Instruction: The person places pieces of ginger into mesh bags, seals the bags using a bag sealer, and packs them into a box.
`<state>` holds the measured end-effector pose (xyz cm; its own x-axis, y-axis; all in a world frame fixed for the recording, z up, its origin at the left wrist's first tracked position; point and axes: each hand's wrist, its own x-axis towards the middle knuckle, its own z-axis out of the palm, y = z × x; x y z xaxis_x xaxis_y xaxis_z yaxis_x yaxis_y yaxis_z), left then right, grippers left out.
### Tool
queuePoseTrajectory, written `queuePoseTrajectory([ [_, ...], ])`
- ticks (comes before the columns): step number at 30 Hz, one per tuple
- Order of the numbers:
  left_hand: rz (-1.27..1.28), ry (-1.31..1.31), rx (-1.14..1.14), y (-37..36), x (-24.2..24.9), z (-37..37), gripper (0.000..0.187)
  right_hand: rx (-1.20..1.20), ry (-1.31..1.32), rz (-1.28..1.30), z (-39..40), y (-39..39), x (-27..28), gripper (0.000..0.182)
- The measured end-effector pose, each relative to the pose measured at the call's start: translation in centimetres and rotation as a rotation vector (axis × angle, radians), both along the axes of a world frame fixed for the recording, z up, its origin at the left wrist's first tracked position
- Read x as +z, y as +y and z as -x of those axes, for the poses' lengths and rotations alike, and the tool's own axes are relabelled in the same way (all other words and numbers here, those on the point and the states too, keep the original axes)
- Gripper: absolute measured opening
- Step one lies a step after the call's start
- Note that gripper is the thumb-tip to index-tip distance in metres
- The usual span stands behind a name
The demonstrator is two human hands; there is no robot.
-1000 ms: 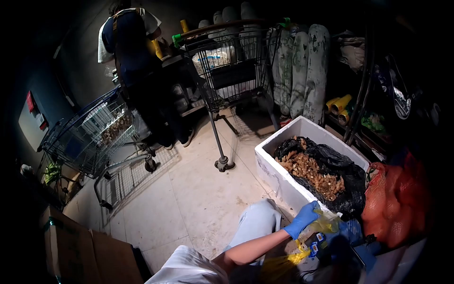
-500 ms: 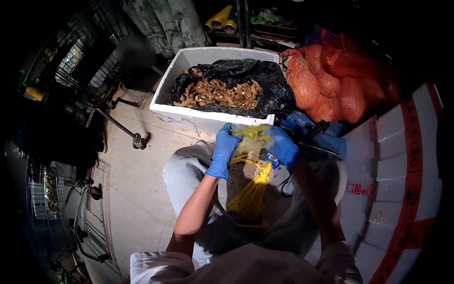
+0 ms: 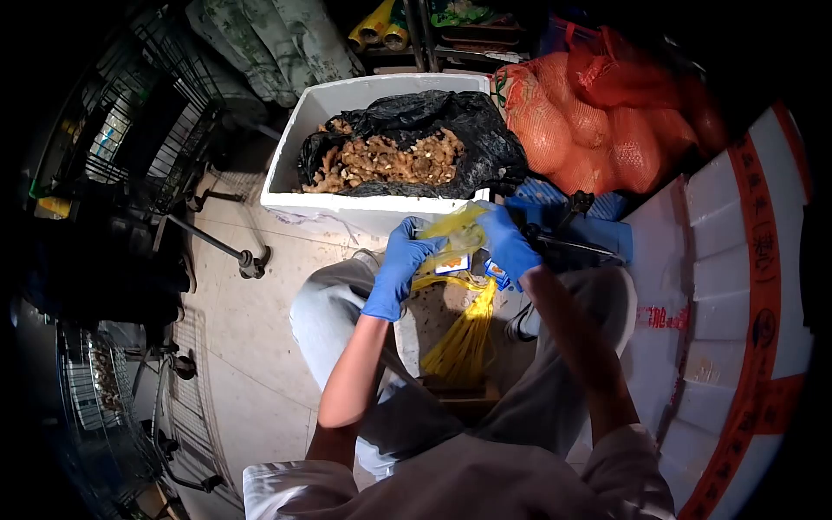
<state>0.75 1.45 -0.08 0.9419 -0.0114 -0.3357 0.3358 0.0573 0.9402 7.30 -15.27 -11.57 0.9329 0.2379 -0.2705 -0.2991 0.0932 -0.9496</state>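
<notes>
Yellow net bag [image 3: 452, 237]: stretched between the gloved left hand [image 3: 403, 268] and right hand [image 3: 508, 246] | hands: apart, each gripping it | location: before the white foam box [image 3: 334, 206] of ginger [image 3: 394, 162]

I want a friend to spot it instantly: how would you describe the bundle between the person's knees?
Find the large white box, then look below it, between the knees. The yellow bundle lies there, beneath the blue-gloved left hand and right hand. Unlike the sheer, paler netting in those hands, it looks dense and bright, fanning out downwards.
</notes>
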Motion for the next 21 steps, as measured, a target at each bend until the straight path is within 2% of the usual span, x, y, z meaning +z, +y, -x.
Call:
queuePoseTrajectory([
  [3,-0.069,0.007,0.007,1.2,-2.2,-0.8,0.019,0.129,-0.107,-0.265,0.0,-0.5,-4.5,0.034],
  [4,0.034,0.086,-0.025,1.6,-1.9,-0.8,0.016,0.136,-0.096,-0.286,-0.4,-0.9,-5.6,0.034],
  [5,0.034,0.088,-0.026,1.7,-1.6,-0.7,0.016,0.192,-0.429,0.107,2.1,-1.1,0.7,0.035],
  [6,0.292,0.107,0.03,1.7,-1.3,-0.5,0.017,0.151,-0.743,0.524,4.7,-1.2,7.9,0.037],
  [7,0.552,0.126,0.089,1.5,-0.9,-0.3,0.018,0.155,-0.739,0.527,4.5,-0.7,8.4,0.037],
  [8,0.716,0.13,0.124,1.3,-0.4,-0.3,0.022,0.196,-0.322,0.068,3.8,-0.5,8.7,0.037],
  [10,0.786,0.102,0.104,1.8,-0.7,-0.4,0.021,0.207,0.176,-0.229,3.9,1.0,13.2,0.03],
  [11,0.855,0.075,0.079,2.0,-1.0,-0.5,0.021,0.206,0.176,-0.228,3.9,1.8,12.8,0.03],
  [13,0.819,0.069,0.1,1.5,-0.4,0.0,0.019,0.169,-0.19,0.325,3.9,2.6,11.1,0.027],
  [15,0.662,0.072,0.108,0.6,1.6,0.6,0.016,0.163,-0.246,0.324,3.4,2.0,9.9,0.026],
  [17,0.559,0.054,0.116,0.8,1.0,0.2,0.015,0.145,-0.308,0.32,2.7,1.2,8.7,0.025],
  [19,0.376,-0.115,-0.019,0.9,1.0,0.1,0.015,0.019,0.159,-0.275,2.5,1.0,9.5,0.024],
  [20,0.377,-0.117,-0.018,0.9,0.7,0.0,0.015,-0.06,0.398,-0.467,2.9,1.1,9.8,0.024],
  [21,0.271,-0.052,0.019,0.9,0.0,-0.2,0.02,-0.058,0.397,-0.466,3.1,1.1,9.6,0.024],
])
